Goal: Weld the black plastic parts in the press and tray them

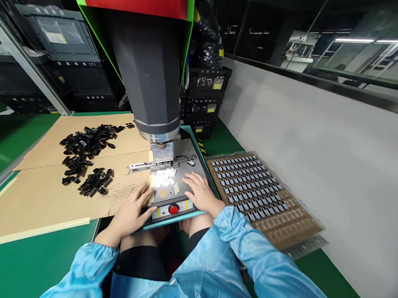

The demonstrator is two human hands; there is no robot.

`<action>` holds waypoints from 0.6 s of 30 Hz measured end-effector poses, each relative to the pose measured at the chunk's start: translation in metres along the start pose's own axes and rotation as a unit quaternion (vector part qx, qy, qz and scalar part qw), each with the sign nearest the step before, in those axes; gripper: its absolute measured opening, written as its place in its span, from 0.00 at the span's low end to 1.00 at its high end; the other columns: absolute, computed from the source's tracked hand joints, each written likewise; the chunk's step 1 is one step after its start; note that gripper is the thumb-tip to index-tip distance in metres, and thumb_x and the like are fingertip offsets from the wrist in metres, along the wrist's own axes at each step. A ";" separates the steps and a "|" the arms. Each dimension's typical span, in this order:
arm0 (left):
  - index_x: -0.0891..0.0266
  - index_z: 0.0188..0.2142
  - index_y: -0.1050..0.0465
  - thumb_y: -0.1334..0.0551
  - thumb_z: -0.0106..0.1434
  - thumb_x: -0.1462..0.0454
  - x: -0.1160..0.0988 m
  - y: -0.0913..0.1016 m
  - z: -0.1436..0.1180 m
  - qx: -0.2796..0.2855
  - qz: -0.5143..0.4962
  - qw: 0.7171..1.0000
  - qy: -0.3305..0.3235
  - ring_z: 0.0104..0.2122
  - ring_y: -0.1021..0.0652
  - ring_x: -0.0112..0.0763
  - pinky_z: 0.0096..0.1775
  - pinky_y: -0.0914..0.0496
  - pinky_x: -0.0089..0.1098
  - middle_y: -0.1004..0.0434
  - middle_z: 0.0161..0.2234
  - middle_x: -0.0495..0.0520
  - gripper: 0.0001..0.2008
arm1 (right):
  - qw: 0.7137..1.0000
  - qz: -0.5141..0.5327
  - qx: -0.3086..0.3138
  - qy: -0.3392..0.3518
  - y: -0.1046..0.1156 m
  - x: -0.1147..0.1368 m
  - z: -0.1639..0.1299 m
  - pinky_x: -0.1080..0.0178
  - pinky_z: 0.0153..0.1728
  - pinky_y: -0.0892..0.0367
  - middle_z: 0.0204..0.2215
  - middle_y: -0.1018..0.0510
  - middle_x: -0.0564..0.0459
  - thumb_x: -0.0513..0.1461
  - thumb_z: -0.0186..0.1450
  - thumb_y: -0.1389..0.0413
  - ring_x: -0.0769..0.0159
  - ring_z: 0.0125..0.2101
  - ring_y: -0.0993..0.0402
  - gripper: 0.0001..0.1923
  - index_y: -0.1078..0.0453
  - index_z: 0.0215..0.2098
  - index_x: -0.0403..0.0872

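My left hand (pixel 131 211) lies with its fingers spread at the left front edge of the machine's metal base plate (pixel 192 144), next to the cardboard. Nothing is in it. My right hand (pixel 201 192) rests open on the plate's right side, its fingers pointing left and holding nothing. Between the hands lies a loose pile of small white oval pieces (pixel 164 177). Behind them, a metal fixture (pixel 163 153) sits right under the dark grey machine head (pixel 148 68). One small dark piece with a light top (pixel 191 163) lies right of the fixture. A red push button (pixel 173 209) is at the front.
Heaps of black plastic parts (pixel 90 141) lie on the cardboard sheet (pixel 52 202) at left. To the right, a brown tray (pixel 289 228) carries rows of small grey-white parts. Black crates (pixel 203 108) stand behind, and a white wall (pixel 306 129) bounds the right.
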State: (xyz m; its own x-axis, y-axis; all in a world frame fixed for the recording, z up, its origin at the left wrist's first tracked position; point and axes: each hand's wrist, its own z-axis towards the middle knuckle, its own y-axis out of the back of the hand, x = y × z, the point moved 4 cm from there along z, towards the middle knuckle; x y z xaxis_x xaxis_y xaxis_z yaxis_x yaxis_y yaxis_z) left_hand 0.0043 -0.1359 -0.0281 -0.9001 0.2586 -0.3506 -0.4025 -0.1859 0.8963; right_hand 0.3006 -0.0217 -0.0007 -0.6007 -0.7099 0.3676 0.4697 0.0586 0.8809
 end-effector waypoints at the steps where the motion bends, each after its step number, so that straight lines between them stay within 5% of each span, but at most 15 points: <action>1: 0.54 0.75 0.38 0.40 0.75 0.46 -0.007 -0.005 0.008 0.005 0.009 1.000 -0.007 0.74 0.38 0.56 0.73 0.43 0.61 0.44 0.76 0.65 0.34 | 1.000 0.001 0.001 0.007 -0.007 0.006 0.010 0.42 0.73 0.46 0.74 0.35 0.44 0.40 0.73 0.40 0.47 0.74 0.45 0.31 0.35 0.74 0.51; 8: 0.60 0.76 0.39 0.44 0.76 0.42 -0.027 -0.032 0.047 0.007 0.057 0.998 -0.014 0.76 0.44 0.61 0.73 0.48 0.64 0.49 0.78 0.68 0.38 | 0.999 -0.038 -0.014 -0.034 -0.039 0.020 0.060 0.39 0.73 0.48 0.75 0.39 0.36 0.44 0.73 0.37 0.41 0.75 0.47 0.37 0.41 0.76 0.46; 18: 0.58 0.75 0.38 0.40 0.75 0.44 -0.025 -0.026 0.054 -0.025 -0.032 0.999 -0.031 0.76 0.42 0.60 0.73 0.44 0.64 0.47 0.77 0.65 0.36 | 0.999 -0.005 -0.039 -0.028 -0.035 0.020 0.057 0.40 0.71 0.43 0.70 0.31 0.39 0.43 0.74 0.39 0.43 0.71 0.42 0.31 0.35 0.73 0.48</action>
State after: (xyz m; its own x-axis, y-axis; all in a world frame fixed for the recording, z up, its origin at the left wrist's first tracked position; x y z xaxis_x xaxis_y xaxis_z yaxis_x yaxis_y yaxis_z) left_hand 0.0464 -0.0866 -0.0276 -0.8603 0.3304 -0.3882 -0.4687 -0.2131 0.8573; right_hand 0.2349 0.0023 -0.0075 -0.6392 -0.6703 0.3769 0.5119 -0.0052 0.8590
